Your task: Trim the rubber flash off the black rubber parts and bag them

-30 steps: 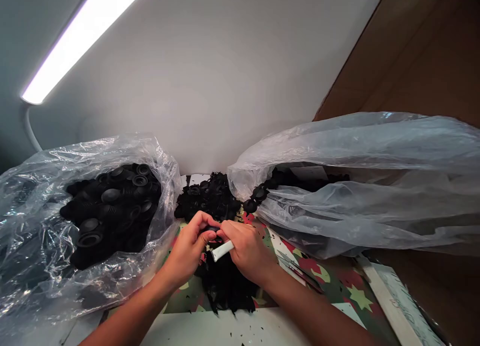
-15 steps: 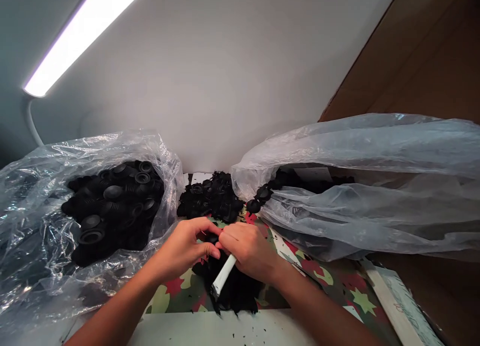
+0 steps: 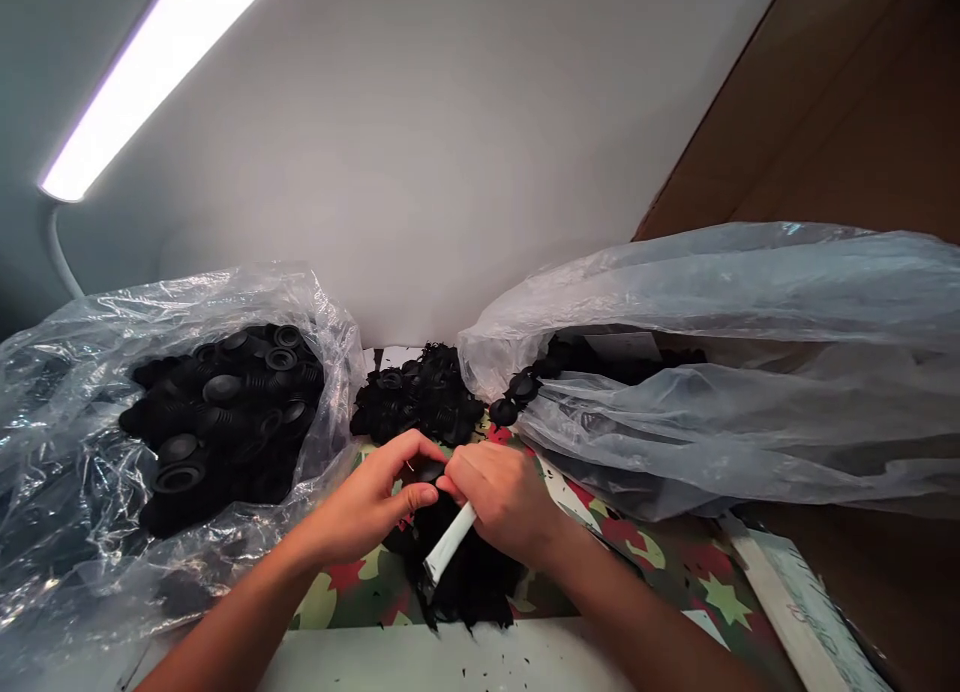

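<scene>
My left hand [image 3: 379, 492] pinches a small black rubber part [image 3: 429, 470] with a rounded top between thumb and fingers. Closed around a white-handled tool [image 3: 450, 547] is my right hand [image 3: 499, 492], its knuckles against the left fingertips. The handle points down and toward me; the tool's working end is hidden behind the fingers. Below both hands lies a heap of thin black rubber scraps [image 3: 472, 582] on a camouflage-patterned sheet [image 3: 352, 592].
At left, a clear plastic bag [image 3: 67, 412] holds many ribbed black rubber parts [image 3: 225, 412]. Behind my hands is a pile of black pieces [image 3: 412, 397]. Another plastic bag [image 3: 712, 432] opens at right before cardboard [image 3: 847, 112]. A lamp [image 3: 150, 82] shines above left.
The black part has turned slightly in my left fingers and shows more of its rounded top. My right hand keeps its grip on the tool, with little movement.
</scene>
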`<action>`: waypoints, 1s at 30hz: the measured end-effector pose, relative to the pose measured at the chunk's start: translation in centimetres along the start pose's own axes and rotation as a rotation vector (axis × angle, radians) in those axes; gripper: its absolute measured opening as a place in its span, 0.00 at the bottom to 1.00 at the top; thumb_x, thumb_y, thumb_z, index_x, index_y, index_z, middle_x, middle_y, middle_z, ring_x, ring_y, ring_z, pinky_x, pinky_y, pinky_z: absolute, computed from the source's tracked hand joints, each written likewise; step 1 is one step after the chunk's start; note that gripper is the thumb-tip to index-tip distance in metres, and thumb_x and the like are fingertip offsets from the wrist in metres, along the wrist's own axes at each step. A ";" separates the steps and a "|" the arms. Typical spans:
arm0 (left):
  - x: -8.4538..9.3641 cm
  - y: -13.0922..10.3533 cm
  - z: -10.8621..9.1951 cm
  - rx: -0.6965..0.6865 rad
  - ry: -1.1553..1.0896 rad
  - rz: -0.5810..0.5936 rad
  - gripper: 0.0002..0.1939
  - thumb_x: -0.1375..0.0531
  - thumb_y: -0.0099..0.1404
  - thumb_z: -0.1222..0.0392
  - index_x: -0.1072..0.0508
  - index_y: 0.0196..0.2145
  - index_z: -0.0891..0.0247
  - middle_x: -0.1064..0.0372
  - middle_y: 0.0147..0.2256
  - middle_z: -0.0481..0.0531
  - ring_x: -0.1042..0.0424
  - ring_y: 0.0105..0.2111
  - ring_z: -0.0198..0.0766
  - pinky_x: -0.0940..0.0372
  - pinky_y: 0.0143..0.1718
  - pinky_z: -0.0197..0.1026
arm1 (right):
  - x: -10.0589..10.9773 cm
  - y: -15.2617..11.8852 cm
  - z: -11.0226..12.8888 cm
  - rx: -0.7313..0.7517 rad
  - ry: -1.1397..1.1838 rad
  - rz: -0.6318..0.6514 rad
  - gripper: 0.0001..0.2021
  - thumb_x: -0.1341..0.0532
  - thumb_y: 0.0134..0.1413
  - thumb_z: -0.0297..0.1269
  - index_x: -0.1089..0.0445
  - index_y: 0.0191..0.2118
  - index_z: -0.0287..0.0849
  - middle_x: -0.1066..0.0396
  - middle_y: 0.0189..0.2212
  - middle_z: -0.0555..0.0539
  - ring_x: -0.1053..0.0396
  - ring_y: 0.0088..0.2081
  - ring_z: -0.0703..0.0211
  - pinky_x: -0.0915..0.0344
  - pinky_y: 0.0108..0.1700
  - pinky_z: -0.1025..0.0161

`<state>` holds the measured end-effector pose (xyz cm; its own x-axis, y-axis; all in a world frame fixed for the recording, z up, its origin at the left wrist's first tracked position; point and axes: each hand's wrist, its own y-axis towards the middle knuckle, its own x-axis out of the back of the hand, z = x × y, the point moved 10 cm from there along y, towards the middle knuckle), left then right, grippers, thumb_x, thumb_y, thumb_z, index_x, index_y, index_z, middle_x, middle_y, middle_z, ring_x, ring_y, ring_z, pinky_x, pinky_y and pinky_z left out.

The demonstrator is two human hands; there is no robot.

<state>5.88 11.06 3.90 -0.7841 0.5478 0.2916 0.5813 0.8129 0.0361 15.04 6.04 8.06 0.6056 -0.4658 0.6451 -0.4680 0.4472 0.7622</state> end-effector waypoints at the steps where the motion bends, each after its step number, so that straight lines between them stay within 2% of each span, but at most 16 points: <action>1: -0.2 0.0 0.3 0.017 -0.070 -0.020 0.11 0.36 0.64 0.52 0.25 0.41 0.59 0.30 0.35 0.49 0.35 0.33 0.38 0.39 0.32 0.37 | 0.0 0.1 0.0 -0.009 0.003 0.001 0.21 0.54 0.74 0.31 0.40 0.25 0.45 0.39 0.19 0.52 0.44 0.22 0.60 0.52 0.27 0.60; 5: -0.6 0.0 2.1 0.119 -0.437 -0.214 0.16 0.32 0.59 0.47 0.30 0.36 0.60 0.35 0.27 0.44 0.39 0.26 0.34 0.44 0.25 0.34 | 0.3 0.3 0.1 -0.031 -0.029 -0.030 0.20 0.53 0.73 0.31 0.41 0.25 0.45 0.39 0.19 0.51 0.43 0.23 0.59 0.51 0.27 0.59; 9: -0.8 0.2 3.1 0.155 -0.761 -0.387 0.20 0.26 0.50 0.50 0.33 0.29 0.61 0.41 0.23 0.41 0.43 0.22 0.29 0.45 0.23 0.32 | 0.1 0.4 0.7 -0.019 -0.053 -0.047 0.20 0.53 0.72 0.29 0.41 0.26 0.46 0.40 0.19 0.52 0.43 0.23 0.59 0.51 0.27 0.59; 15: -0.6 0.3 3.1 0.125 -0.881 -0.458 0.21 0.23 0.46 0.51 0.30 0.28 0.62 0.39 0.25 0.42 0.42 0.24 0.29 0.41 0.26 0.32 | 0.4 0.4 0.7 -0.069 -0.005 -0.076 0.20 0.53 0.73 0.31 0.41 0.25 0.46 0.39 0.19 0.52 0.43 0.22 0.61 0.50 0.26 0.60; 17: 0.7 0.2 3.1 0.093 -0.876 -0.522 0.22 0.23 0.45 0.49 0.29 0.27 0.62 0.38 0.25 0.42 0.41 0.24 0.29 0.41 0.25 0.32 | 0.3 0.1 0.9 -0.080 0.037 -0.072 0.20 0.54 0.72 0.30 0.41 0.26 0.46 0.38 0.19 0.52 0.42 0.22 0.60 0.49 0.26 0.60; 20: 3.8 -0.4 2.7 -0.020 -0.827 -0.678 0.23 0.22 0.42 0.48 0.28 0.27 0.62 0.34 0.26 0.43 0.38 0.26 0.30 0.39 0.27 0.32 | -0.9 -0.7 1.0 -0.089 0.152 -0.004 0.18 0.52 0.68 0.27 0.41 0.25 0.46 0.38 0.19 0.53 0.43 0.21 0.62 0.49 0.26 0.62; 22: 4.3 -0.1 2.3 -0.038 -0.775 -0.643 0.23 0.23 0.44 0.47 0.26 0.29 0.62 0.32 0.28 0.45 0.35 0.29 0.32 0.39 0.28 0.32 | -2.1 -1.3 0.1 -0.132 0.191 0.060 0.17 0.49 0.66 0.27 0.40 0.25 0.46 0.38 0.18 0.54 0.42 0.21 0.62 0.50 0.26 0.62; 26: 3.0 0.4 2.1 -0.020 -0.724 -0.514 0.23 0.25 0.49 0.44 0.23 0.35 0.62 0.28 0.30 0.48 0.32 0.32 0.36 0.38 0.30 0.34 | -4.6 -2.4 -3.0 -0.316 0.286 0.265 0.12 0.38 0.57 0.26 0.35 0.25 0.44 0.32 0.21 0.55 0.36 0.24 0.64 0.48 0.26 0.66; 28: 2.4 0.5 2.3 0.006 -0.715 -0.481 0.24 0.26 0.49 0.44 0.24 0.37 0.61 0.27 0.31 0.48 0.31 0.31 0.36 0.37 0.31 0.36 | -5.1 -2.7 -3.8 -0.367 0.361 0.344 0.10 0.35 0.53 0.23 0.32 0.25 0.43 0.31 0.23 0.55 0.34 0.26 0.64 0.46 0.28 0.68; 30: 1.7 0.5 2.7 0.043 -0.704 -0.435 0.25 0.26 0.49 0.43 0.24 0.39 0.60 0.27 0.31 0.48 0.30 0.31 0.37 0.36 0.33 0.37 | -5.0 -2.7 -4.3 -0.403 0.420 0.377 0.09 0.35 0.52 0.21 0.27 0.30 0.44 0.28 0.28 0.53 0.31 0.29 0.63 0.42 0.30 0.68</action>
<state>4.22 12.97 1.87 -0.8981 0.1665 -0.4070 0.1969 0.9798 -0.0337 16.03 10.44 2.51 0.6849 0.0759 0.7247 -0.4691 0.8070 0.3588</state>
